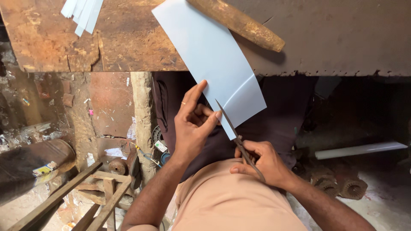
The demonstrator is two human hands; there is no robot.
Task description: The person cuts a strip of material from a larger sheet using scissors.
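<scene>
A long white sheet (214, 55) hangs over the front edge of a worn wooden workbench (342, 38). My left hand (192, 126) pinches the sheet's lower left edge between thumb and fingers; a ring shows on one finger. My right hand (261, 162) grips a pair of metal scissors (233, 132). Their blades point up and left, with the tip resting against the lower edge of the sheet. A crease or cut line curves across the sheet's lower right corner.
A thick wooden handle (239, 23) lies on the bench across the sheet's top. Several white strips (83, 13) sit at the bench's far left. Below are a wooden frame (85, 192), a metal drum (30, 162), a pale tube (359, 149) and rusty gears (342, 186).
</scene>
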